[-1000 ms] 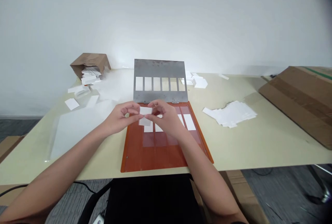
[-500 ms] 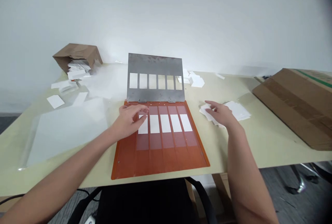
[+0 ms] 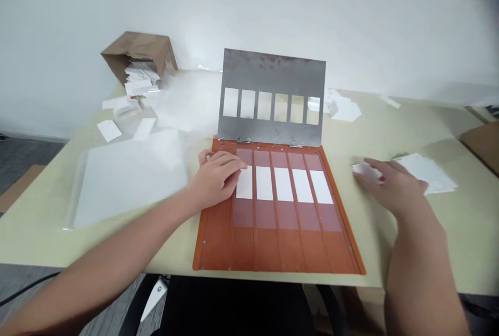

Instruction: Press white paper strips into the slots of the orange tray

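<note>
**Left hand:** The left hand (image 3: 215, 183) lay palm down and loosely curled on the orange plate, holding nothing that I could see, with its fingertips (image 3: 239, 166) at the edge of the leftmost white card (image 3: 245, 183).

**Right hand:** The right hand (image 3: 390, 185) was out over the table, its fingers slightly spread and blurred above a loose white card (image 3: 366, 171). I could not tell whether it gripped that card.

**Where the cards were:** Five white cards lay side by side in the lanes of the orange plate (image 3: 253, 253). A loose stack of cards (image 3: 429, 172) sat just beyond the right hand.

**Handling:** The cards looked light, thin and fairly stiff. I judged that they would slip easily on smooth surfaces, so the long edges seemed the best place to pinch them.

**Around them:** A grey metal stencil plate (image 3: 273, 74) with six windows stood tilted, hinged to the orange plate's far edge.

**Rest:** On the pale table (image 3: 479, 253) were a clear plastic sheet (image 3: 128, 180), a brown cardboard box (image 3: 136, 50) spilling paper cards (image 3: 138, 79), and a brown carton (image 3: 483, 144).
</note>
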A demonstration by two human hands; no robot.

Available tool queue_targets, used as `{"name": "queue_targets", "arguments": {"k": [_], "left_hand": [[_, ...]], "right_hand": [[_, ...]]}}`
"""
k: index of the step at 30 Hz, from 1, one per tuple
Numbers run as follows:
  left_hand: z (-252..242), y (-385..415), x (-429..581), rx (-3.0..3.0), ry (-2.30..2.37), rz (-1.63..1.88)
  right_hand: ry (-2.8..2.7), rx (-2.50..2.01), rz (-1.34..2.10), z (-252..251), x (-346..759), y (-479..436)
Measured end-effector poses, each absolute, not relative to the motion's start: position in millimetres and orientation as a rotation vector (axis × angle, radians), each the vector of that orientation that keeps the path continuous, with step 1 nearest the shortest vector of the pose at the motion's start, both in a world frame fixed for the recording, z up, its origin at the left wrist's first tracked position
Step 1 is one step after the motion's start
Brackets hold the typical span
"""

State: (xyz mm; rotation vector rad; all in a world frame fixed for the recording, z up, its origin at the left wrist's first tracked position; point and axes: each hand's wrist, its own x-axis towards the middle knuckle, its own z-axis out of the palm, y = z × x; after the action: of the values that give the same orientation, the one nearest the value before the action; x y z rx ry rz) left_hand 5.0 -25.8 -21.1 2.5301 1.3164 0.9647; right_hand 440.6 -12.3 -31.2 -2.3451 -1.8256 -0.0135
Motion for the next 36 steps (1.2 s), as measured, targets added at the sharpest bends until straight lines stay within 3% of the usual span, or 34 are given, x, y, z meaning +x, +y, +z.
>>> {"name": "queue_targets", "arguments": {"k": [4, 9, 12, 20, 36], "left_hand": [[-22.1, -24.7, 4.2, 2.413, 1.335, 1.017], [-20.9, -24.9, 3.4, 2.249, 1.431, 1.023], [-19.6, -25.3, 3.5, 2.18, 1.496, 0.993], [-18.1, -26.4, 3.6, 2.202, 1.538, 0.961], [-17.9, -25.1, 4.6, 2.254, 1.551, 0.76]], "right_hand": [[-1.882, -2.201, -0.3, -10.8, 418.2, -20.4], [-2.229, -1.393, 0.281, 33.9, 327.2, -19.1], [-2.416, -1.172, 0.466, 38.3, 269.0, -14.7], [-2.509, -1.092, 0.316, -5.2, 230.8, -16.9], [-2.549, -1.146, 0.37, -3.7, 229.0, -19.9]]}}
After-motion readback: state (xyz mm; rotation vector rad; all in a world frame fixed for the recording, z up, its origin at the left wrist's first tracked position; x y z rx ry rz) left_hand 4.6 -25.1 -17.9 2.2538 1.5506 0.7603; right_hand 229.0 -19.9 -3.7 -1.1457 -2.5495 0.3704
